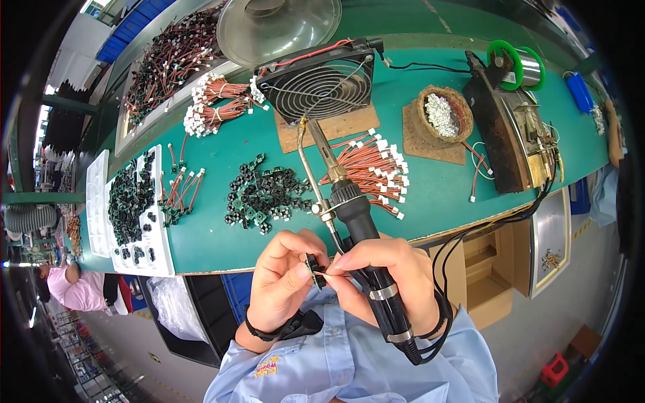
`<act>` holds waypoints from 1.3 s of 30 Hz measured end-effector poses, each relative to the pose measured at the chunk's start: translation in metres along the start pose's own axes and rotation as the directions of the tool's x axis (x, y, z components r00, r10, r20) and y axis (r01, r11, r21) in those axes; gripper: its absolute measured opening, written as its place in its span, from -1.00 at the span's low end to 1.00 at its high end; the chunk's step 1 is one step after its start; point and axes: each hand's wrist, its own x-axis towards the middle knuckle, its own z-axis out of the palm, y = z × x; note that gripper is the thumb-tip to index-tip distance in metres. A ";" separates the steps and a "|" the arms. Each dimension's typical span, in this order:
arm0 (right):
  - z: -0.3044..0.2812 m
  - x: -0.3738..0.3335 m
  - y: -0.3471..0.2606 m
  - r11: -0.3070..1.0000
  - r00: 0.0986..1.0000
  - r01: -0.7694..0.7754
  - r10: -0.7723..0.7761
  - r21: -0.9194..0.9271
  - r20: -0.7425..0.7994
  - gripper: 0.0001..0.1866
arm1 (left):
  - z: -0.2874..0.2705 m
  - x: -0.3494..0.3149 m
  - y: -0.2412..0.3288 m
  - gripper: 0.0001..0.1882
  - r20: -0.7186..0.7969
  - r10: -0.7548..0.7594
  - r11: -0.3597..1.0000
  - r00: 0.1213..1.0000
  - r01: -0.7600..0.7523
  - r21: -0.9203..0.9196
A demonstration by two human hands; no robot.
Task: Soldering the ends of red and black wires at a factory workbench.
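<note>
Close to my chest, my left hand [277,287] pinches a small green circuit board with a black part [312,263] between thumb and fingers. In my right hand [410,279] is a black soldering iron [356,213], its metal tip angled up and away from me. A thin brass solder feed tube [310,171] is clamped alongside it. The right thumb and index finger also meet at the board's edge; whether they hold a wire there is hard to make out. Beyond my hands lies a heap of small green-and-black boards [259,195], and right of it a bundle of red-and-black wires with white connectors [373,171].
A black fan [319,80] stands on a wooden block at the back. White trays [164,252] of boards sit left. To the right are a bowl [423,127] of white connectors, a dark metal box [494,127] and a solder spool [531,70]. Cables [463,232] trail rightward.
</note>
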 end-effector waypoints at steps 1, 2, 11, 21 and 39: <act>0.000 0.000 0.000 1.000 1.000 0.003 -0.003 0.000 -0.006 -0.58 | 0.001 0.000 0.000 -0.81 -0.007 0.009 1.000 1.000 -0.009 0.008; 0.000 0.000 0.000 1.000 1.000 0.004 -0.004 -0.002 -0.013 -0.58 | 0.001 0.000 0.000 -0.81 -0.013 0.017 1.000 1.000 -0.017 0.015; -0.001 0.003 0.001 1.000 1.000 0.026 -0.026 -0.006 0.009 -0.58 | -0.001 0.002 0.001 -0.80 0.003 -0.015 1.000 1.000 0.015 0.015; -0.001 0.005 0.005 0.991 0.997 -0.057 0.049 0.120 0.066 -0.60 | -0.002 0.002 0.000 -0.80 -0.018 -0.024 0.999 1.000 0.025 0.025; 0.001 0.003 0.007 0.952 0.991 -0.136 0.127 0.273 0.049 -0.63 | -0.001 0.003 0.000 -0.78 -0.018 -0.027 1.000 0.999 0.027 0.012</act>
